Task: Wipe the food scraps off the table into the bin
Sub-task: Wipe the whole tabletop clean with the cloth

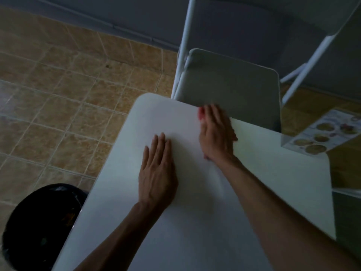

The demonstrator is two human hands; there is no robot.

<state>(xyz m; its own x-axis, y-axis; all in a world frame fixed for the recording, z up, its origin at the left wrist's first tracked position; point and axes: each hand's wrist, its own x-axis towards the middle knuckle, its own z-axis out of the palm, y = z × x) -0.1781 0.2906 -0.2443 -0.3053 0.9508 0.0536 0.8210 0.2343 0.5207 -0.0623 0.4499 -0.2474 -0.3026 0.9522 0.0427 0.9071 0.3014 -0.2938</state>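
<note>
The white table (263, 173) fills the lower middle of the view. My left hand (158, 173) lies flat on it, palm down, fingers together, holding nothing. My right hand (216, 133) presses down near the table's far edge, on a red-pink cloth (201, 114) that shows past the fingertips and by the wrist. The hand is blurred. A round bin with a black bag (39, 227) stands on the floor beside the table's left edge, with some scraps inside. No scraps show on the tabletop.
A grey folding chair (230, 85) with a white frame stands against the table's far edge. A clear stand with a food-picture card (320, 133) sits at the table's far right corner. Tan floor tiles (58, 94) spread to the left.
</note>
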